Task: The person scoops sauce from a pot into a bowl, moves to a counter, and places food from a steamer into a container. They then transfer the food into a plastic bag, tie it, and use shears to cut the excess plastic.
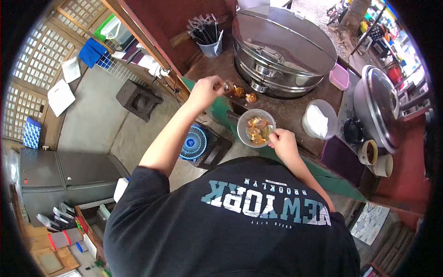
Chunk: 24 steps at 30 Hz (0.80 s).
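My right hand point(282, 142) pinches the right rim of a translucent bowl point(243, 133), which holds several orange-brown pieces point(256, 129). My left hand point(209, 91) is raised at the counter's left edge with its fingers drawn together; a small dark, shiny thing point(226, 87) shows by the fingertips, and I cannot make out whether they grip it. Right beside that hand, two orange-brown lumps, one point(238, 91) nearer the hand and another point(251, 98), lie on the dark counter point(288, 107) in front of a large round steel pot point(281, 41).
A tub with white contents point(318, 120), a pink container point(339, 77) and a cup of black-handled utensils point(212, 46) stand round the steel pot. Farther right is a big lidded pot point(369, 101). Below the counter's left side are a blue fan point(193, 142) and a dark stool point(137, 99).
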Each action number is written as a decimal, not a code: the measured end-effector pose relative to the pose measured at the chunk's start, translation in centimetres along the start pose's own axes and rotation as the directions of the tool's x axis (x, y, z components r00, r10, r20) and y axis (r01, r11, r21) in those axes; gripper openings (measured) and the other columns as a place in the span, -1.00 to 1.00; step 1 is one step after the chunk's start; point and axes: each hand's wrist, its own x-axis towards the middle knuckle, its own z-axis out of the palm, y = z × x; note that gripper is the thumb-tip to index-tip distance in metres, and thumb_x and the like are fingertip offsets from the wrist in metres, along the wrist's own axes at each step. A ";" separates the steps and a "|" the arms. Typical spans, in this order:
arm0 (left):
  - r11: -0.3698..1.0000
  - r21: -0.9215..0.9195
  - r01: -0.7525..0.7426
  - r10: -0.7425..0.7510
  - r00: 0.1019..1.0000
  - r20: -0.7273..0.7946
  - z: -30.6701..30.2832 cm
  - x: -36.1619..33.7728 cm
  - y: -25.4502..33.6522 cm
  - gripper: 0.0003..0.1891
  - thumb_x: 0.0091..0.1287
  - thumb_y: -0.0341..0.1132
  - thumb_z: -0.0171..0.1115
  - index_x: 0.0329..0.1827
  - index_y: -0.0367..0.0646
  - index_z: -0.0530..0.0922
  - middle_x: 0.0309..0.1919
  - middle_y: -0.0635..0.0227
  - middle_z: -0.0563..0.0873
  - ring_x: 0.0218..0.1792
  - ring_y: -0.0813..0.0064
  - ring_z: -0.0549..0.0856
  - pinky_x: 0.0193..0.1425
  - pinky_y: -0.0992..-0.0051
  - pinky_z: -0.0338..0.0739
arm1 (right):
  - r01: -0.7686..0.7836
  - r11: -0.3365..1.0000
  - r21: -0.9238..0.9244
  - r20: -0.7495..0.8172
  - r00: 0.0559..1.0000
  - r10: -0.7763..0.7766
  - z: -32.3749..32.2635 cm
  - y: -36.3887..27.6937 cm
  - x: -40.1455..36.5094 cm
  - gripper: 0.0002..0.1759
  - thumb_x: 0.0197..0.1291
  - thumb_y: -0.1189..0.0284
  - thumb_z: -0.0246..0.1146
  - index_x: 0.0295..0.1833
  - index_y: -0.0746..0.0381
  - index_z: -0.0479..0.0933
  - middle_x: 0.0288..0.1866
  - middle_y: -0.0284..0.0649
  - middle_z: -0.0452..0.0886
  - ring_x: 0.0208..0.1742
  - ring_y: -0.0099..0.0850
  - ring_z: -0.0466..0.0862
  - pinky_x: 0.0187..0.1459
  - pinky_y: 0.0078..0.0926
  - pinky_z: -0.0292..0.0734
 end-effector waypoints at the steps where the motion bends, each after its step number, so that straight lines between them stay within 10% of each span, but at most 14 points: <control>1: 1.000 0.009 -0.001 0.001 1.000 0.026 1.1 1.3 -1.7 -0.80 0.17 -0.28 0.27 -0.23 -0.20 0.63 -0.34 0.07 0.71 -0.28 0.15 0.72 -0.17 0.29 0.57 | -0.009 1.000 -0.006 -0.015 1.000 0.009 -0.2 0.1 -0.3 -0.69 0.17 0.35 0.15 -0.44 0.41 0.57 -0.61 -0.05 0.61 -0.51 -0.26 0.69 -0.38 -0.35 0.56; 16: 0.994 0.111 -0.008 -0.037 0.915 0.402 8.1 10.6 -10.4 -0.69 0.05 -0.13 0.37 -0.22 -0.12 0.69 -0.24 0.13 0.73 -0.16 0.15 0.71 -0.03 0.24 0.56 | -0.142 0.990 0.024 -0.161 0.976 0.144 -1.5 0.2 -4.1 -0.71 0.15 0.37 0.14 -0.44 0.41 0.57 -0.58 -0.05 0.63 -0.53 -0.30 0.68 -0.40 -0.38 0.53; 19: 0.994 0.084 -0.065 0.049 0.982 0.181 7.1 8.8 -9.0 -0.61 -0.02 -0.14 0.43 -0.10 0.00 0.66 -0.14 0.18 0.66 -0.05 0.15 0.64 0.04 0.24 0.53 | -0.135 0.991 -0.001 -0.176 0.975 0.133 -1.5 0.1 -4.0 -0.71 0.13 0.37 0.14 -0.46 0.40 0.56 -0.58 -0.03 0.63 -0.54 -0.28 0.68 -0.40 -0.35 0.53; 24: 0.890 0.078 -0.449 0.419 0.874 0.247 5.9 5.7 -5.6 -0.46 -0.19 -0.18 0.55 -0.02 0.18 0.64 -0.11 0.30 0.49 0.02 0.17 0.47 0.13 0.22 0.44 | -0.089 0.995 -0.048 -0.184 0.980 0.078 -0.9 0.8 -4.0 -0.72 0.11 0.38 0.16 -0.50 0.39 0.54 -0.59 -0.01 0.60 -0.56 -0.20 0.65 -0.42 -0.30 0.51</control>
